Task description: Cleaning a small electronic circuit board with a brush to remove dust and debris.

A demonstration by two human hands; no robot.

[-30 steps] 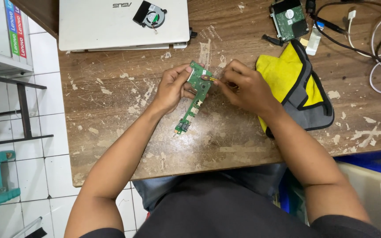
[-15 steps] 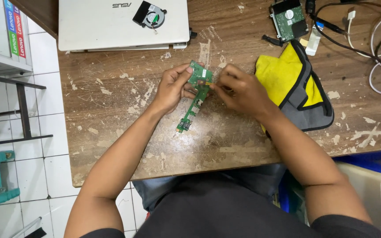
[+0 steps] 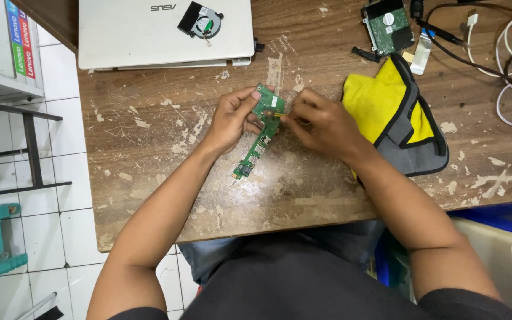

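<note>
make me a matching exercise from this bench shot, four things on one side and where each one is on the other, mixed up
Things:
1. green circuit board
2. small cooling fan
3. yellow and grey cloth
4. bare hard drive

Places:
A. lying on the closed white laptop
B. at the table's far edge, beyond the cloth
C. held between the left hand and right hand
D. flat on the wooden table, just right of the right hand

Pairs: 1-C, 2-A, 3-D, 4-B
</note>
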